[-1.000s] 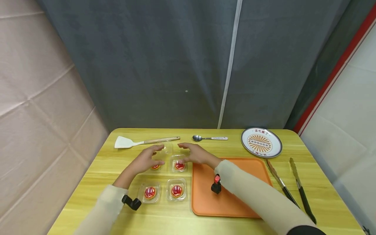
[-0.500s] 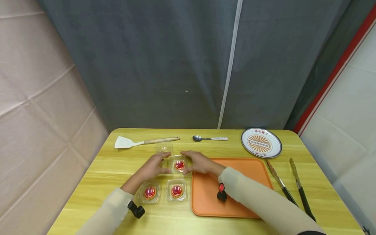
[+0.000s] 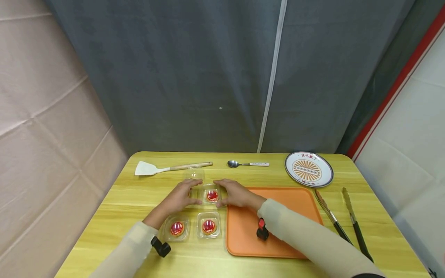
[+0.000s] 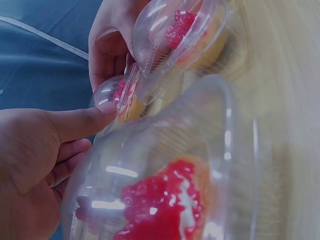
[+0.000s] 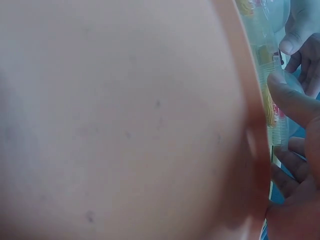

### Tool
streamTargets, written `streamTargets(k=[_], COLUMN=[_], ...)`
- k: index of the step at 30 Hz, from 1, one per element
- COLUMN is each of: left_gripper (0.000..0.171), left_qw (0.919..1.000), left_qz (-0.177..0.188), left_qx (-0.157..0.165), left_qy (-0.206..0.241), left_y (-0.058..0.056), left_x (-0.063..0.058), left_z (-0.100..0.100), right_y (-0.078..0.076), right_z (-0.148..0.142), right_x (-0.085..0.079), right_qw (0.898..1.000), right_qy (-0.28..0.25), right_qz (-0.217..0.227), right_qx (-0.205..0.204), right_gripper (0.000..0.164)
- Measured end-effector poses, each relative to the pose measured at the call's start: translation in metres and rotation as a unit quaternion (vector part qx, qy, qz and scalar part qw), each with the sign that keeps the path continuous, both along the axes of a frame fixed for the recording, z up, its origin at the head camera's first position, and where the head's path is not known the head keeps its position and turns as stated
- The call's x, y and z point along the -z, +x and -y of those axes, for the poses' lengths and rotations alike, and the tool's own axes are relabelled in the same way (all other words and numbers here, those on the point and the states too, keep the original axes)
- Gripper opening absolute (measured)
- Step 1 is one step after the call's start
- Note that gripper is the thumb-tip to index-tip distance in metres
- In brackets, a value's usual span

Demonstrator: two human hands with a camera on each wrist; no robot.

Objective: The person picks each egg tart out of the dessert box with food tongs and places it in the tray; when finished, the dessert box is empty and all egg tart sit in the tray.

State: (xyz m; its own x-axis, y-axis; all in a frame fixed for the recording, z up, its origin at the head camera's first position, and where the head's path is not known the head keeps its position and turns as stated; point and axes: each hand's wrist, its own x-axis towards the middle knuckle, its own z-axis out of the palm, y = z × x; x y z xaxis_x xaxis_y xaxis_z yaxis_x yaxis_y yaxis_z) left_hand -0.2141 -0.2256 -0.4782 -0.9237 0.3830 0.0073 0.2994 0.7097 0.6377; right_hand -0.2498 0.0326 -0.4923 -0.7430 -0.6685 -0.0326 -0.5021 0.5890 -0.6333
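A tart with a glossy red topping sits in a clear plastic tart box (image 3: 212,194) at the back of the group. My left hand (image 3: 176,197) holds its left side, thumb near the front corner and fingers towards the back. From the right, my right hand (image 3: 236,194) grips the same box, thumb in front, fingers behind. In the left wrist view the left thumb (image 4: 95,116) overlaps this box. Two more boxed tarts stand nearer: a front-left box (image 3: 177,228) and a front-right box (image 3: 208,225). Another tart is hidden beneath my left hand.
An orange tray (image 3: 267,241) lies right of the boxes, under my right forearm. Behind are a white spatula (image 3: 147,168), a spoon (image 3: 233,164) and a clear lid-like piece (image 3: 194,173). A patterned plate (image 3: 307,169) and black-handled tongs (image 3: 358,227) lie at the right.
Both hands have come down and closed in around the back-right tart box; the left moved right over another tart, covering it. Over the last half second they stay nearly still.
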Motion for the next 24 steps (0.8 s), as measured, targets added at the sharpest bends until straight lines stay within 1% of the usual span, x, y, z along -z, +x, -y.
streamTargets(k=[5, 18, 24], left_gripper=[0.075, 0.078, 0.083], left_qw=[1.0, 0.9997, 0.9995], left_qz=[0.007, -0.011, -0.022], left_qx=[0.001, -0.003, 0.01], left_qy=[-0.003, 0.02, 0.022], left_y=[-0.001, -0.002, -0.003], left_x=[0.003, 0.019, 0.021], left_z=[0.001, 0.006, 0.007], right_y=[0.0, 0.001, 0.001], right_z=[0.0, 0.002, 0.002], right_x=[0.0, 0.004, 0.003], right_qw=[1.0, 1.0, 1.0], right_qy=[-0.002, -0.007, -0.001], right_qz=[0.004, 0.001, -0.006], right_qx=[0.002, 0.013, 0.01], right_gripper=[0.09, 0.088, 0.088])
